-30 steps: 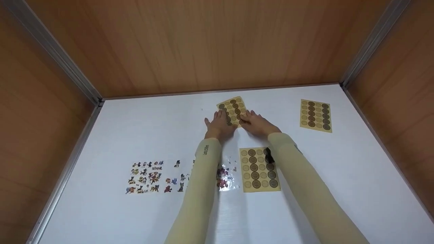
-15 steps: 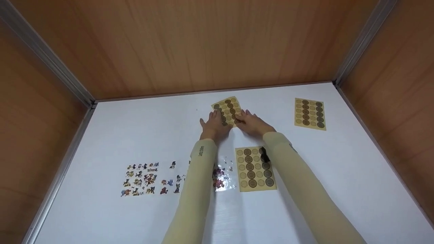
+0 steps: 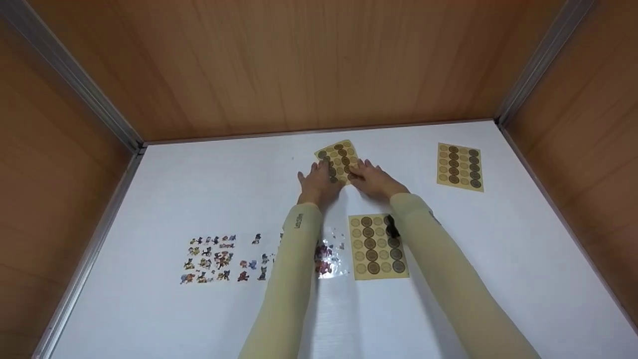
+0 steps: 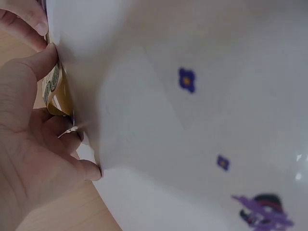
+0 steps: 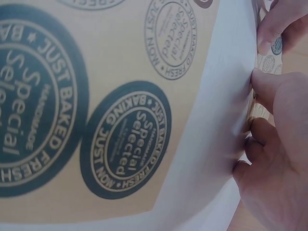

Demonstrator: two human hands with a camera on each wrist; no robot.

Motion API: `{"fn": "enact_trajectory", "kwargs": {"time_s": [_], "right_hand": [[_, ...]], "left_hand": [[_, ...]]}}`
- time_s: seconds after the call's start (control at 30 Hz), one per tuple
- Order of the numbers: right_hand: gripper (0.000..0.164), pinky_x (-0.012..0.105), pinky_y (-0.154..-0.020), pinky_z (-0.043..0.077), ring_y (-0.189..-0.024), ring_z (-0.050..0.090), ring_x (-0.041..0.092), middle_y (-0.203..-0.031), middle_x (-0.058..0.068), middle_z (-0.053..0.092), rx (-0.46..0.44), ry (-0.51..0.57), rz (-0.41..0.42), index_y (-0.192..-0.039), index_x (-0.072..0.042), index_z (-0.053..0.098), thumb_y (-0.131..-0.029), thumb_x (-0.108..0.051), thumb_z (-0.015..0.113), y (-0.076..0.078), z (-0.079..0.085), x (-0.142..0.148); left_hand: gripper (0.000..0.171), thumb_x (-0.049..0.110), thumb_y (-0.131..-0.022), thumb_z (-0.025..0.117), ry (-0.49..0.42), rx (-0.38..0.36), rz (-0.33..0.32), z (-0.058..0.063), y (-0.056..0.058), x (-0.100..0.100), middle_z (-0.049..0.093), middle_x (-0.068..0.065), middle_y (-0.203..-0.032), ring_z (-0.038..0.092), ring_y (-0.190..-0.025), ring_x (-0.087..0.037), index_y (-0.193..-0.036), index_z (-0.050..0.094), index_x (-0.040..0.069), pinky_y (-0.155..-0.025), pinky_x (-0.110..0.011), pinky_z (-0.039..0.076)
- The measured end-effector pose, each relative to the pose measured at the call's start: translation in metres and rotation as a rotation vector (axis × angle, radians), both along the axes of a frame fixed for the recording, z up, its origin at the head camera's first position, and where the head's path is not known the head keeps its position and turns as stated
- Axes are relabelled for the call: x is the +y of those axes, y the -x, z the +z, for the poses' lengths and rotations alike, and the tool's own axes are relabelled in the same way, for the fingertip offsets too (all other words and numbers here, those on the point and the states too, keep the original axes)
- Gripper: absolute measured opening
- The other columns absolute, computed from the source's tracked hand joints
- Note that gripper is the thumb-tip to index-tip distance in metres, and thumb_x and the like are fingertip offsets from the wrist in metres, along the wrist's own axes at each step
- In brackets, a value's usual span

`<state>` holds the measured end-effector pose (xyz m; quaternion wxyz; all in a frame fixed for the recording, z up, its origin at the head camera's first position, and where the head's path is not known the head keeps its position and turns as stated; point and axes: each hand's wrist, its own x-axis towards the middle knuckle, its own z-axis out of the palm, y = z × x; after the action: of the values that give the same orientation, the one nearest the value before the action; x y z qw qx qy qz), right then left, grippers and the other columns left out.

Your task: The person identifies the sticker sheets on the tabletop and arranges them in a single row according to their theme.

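Note:
At the back middle of the white table, my left hand (image 3: 319, 184) and right hand (image 3: 374, 180) are both at a tan sticker sheet (image 3: 343, 153) with round labels, which lies askew. Left thumb and curled fingers hold its near left part, where the left wrist view shows a buckled sheet edge (image 4: 60, 98). My right thumb rests on its right side, with the index finger bent beside it; a strip of that sheet (image 5: 262, 103) shows between them in the right wrist view. The hands hide the near edge.
Another round-label sheet (image 3: 381, 271) lies near the right forearm, with a black piece (image 3: 392, 227) by the sleeve. A third sheet (image 3: 459, 167) lies at the far right. Cartoon stickers (image 3: 207, 259) spread at left, partly beneath the left arm. Wooden walls (image 3: 319, 65) border the table.
Both hands keep their place at the far sticker sheet, with hardly any visible finger movement. The whole view shifts slightly as the head moves.

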<state>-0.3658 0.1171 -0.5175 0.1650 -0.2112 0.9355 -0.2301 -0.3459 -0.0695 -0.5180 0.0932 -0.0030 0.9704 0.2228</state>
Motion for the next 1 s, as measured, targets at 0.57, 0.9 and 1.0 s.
{"fn": "enact_trajectory", "kwargs": {"time_s": [0.57,0.9,1.0], "right_hand": [[0.053,0.048,-0.125,0.002,-0.154,0.002,0.035,-0.166,0.019,0.01,-0.006,-0.004,-0.009,-0.158,-0.013,0.035,-0.109,-0.031,0.043,-0.002,0.0,-0.001],[0.054,0.048,-0.125,0.002,-0.154,0.001,0.036,-0.167,0.019,0.011,-0.014,0.023,-0.009,-0.159,-0.013,0.034,-0.109,-0.033,0.043,-0.005,0.002,0.001],[0.054,0.047,-0.125,0.002,-0.154,0.001,0.035,-0.167,0.017,0.01,-0.019,0.025,-0.016,-0.159,-0.014,0.034,-0.109,-0.035,0.042,-0.005,0.001,0.001]], "left_hand": [[0.073,0.029,-0.097,0.07,-0.153,0.046,0.09,0.001,-0.003,0.01,0.049,-0.017,-0.151,0.042,-0.142,-0.033,-0.157,0.035,0.007,-0.12,-0.043,0.031],[0.062,0.014,-0.092,0.075,-0.245,0.065,0.137,0.006,-0.004,0.009,0.066,-0.014,-0.129,0.063,-0.114,-0.023,-0.149,0.05,0.005,-0.101,-0.035,0.051],[0.057,0.01,-0.092,0.073,-0.273,0.056,0.147,0.007,-0.005,0.007,0.069,-0.012,-0.122,0.063,-0.101,-0.02,-0.145,0.054,0.005,-0.094,-0.033,0.053]]}}
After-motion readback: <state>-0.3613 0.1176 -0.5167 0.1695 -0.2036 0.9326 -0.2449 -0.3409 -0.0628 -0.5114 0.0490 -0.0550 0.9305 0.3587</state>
